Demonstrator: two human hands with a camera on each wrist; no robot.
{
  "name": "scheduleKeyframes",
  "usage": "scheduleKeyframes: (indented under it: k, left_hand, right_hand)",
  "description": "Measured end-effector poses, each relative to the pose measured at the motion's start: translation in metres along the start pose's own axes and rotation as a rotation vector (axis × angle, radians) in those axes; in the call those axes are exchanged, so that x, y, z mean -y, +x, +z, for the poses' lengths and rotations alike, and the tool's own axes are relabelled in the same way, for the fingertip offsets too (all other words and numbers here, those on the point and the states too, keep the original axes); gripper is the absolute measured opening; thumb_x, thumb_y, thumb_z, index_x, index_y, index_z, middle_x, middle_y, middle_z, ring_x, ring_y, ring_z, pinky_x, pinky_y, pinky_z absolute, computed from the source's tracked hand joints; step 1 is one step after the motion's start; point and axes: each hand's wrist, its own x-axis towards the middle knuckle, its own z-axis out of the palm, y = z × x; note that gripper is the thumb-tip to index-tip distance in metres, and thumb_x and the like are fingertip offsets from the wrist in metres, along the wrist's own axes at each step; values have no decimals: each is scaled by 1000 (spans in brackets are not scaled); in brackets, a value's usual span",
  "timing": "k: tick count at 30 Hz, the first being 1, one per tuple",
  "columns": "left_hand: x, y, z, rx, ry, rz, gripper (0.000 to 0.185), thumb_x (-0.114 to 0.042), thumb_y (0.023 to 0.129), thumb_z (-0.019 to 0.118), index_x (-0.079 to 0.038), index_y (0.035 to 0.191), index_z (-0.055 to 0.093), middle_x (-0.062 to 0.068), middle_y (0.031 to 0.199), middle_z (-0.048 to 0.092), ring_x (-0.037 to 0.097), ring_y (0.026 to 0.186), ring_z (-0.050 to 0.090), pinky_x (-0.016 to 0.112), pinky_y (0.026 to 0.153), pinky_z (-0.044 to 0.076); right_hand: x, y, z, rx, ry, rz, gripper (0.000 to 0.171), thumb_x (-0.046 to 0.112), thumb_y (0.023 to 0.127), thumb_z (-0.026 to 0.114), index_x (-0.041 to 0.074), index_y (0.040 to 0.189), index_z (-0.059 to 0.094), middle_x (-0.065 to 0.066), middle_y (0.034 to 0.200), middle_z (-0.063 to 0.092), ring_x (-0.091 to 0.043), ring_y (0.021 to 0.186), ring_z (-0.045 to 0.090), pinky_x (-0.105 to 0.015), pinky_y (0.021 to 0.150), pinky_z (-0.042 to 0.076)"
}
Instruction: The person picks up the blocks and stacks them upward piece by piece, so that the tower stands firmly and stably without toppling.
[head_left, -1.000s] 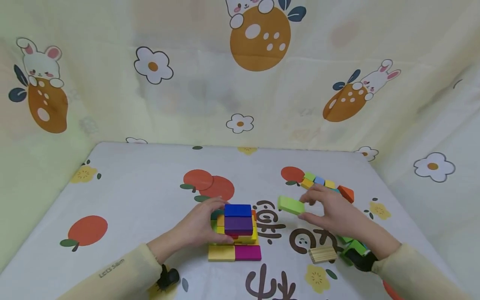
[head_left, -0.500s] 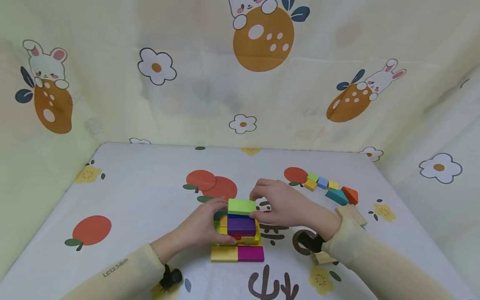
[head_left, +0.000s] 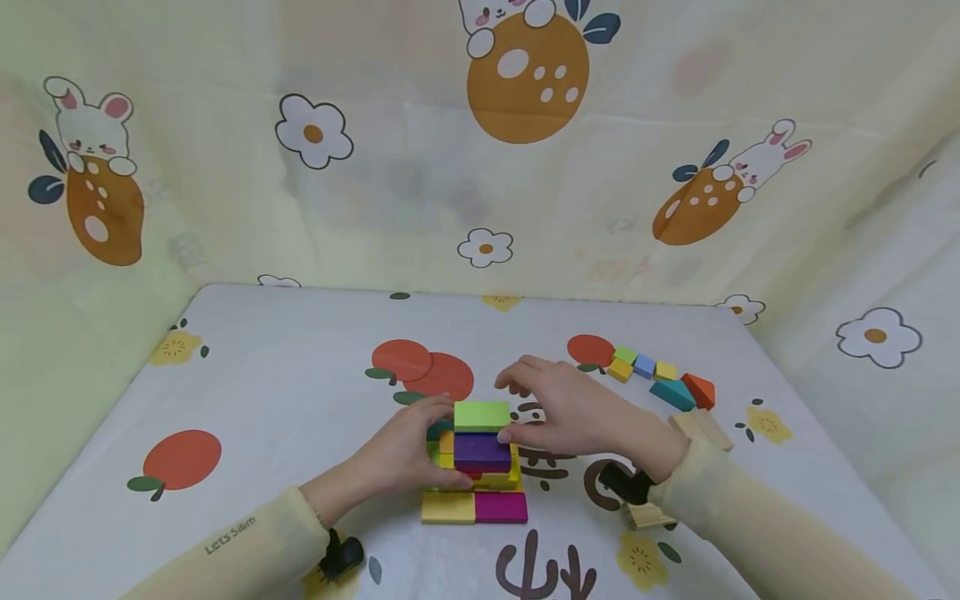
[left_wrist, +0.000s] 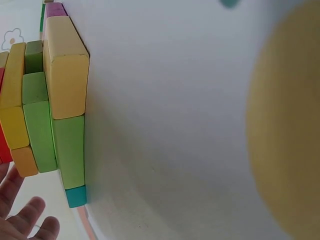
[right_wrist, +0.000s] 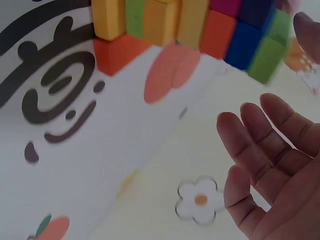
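Stack of flat coloured wooden blocks (head_left: 478,462) sits at lower centre of the head view, on the printed cloth of the bench (head_left: 285,392). A lime-green rectangular block (head_left: 482,415) lies on top, above a purple one, with yellow, orange and red pieces lower down and a yellow and a magenta tile at the base.

The left hand (head_left: 405,450) cups the stack's left side, its fingers curled against the blocks to steady them. The right hand (head_left: 570,412) is just right of the green block: its thumb seems to touch the block's right edge, while the other fingers are spread and relaxed above, gripping nothing. The right wrist view shows those fingers (right_wrist: 260,150) loose and apart.

This looks like the placing step at its end, with the green block set down and the fingers letting go. The next move probably calls for a clean lift of the right hand without nudging the top piece, then a reach to the loose blocks (head_left: 660,379) at right of centre, while the left hand holds the stack square.
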Motion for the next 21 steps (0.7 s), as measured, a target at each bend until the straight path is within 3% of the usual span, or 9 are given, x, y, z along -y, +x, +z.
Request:
scheduleKeyframes:
  k: [6, 11, 15, 21]
  left_hand:
    - [-1, 0, 1, -5, 17, -33, 78, -35, 70, 94, -4, 134, 61, 17, 157, 46, 37, 149, 39, 61, 117, 39]
    - [-2, 0, 2, -10, 25, -37, 79, -35, 70, 95, -4, 134, 61, 16, 158, 46, 36, 149, 39, 59, 119, 38]
    - [-2, -1, 3, -16, 27, -41, 79, -37, 69, 95, -5, 134, 61, 16, 157, 47, 36, 149, 40, 58, 119, 38]
    - [-2, -1, 4, -23, 22, -41, 80, -37, 69, 95, -6, 134, 61, 17, 157, 47, 37, 148, 41, 59, 119, 38]
  right_hand:
    - [-25, -44, -9, -10, 21, 119, 31, 34, 94, 74, 15, 119, 70, 3, 113, 67, -17, 103, 64, -37, 87, 59]
    - [-64, -97, 10, 67, 70, 225, 23, 30, 94, 74, 16, 113, 74, 6, 106, 70, -11, 95, 66, -28, 81, 59]
    - [-88, -133, 29, 122, 130, 309, 22, 32, 92, 75, 19, 109, 75, 11, 100, 67, -1, 87, 57, -21, 73, 54]
    - [-104, -168, 42, 91, -11, 313, 27, 44, 83, 82, 29, 104, 74, 18, 99, 63, -6, 92, 53, -29, 77, 51]
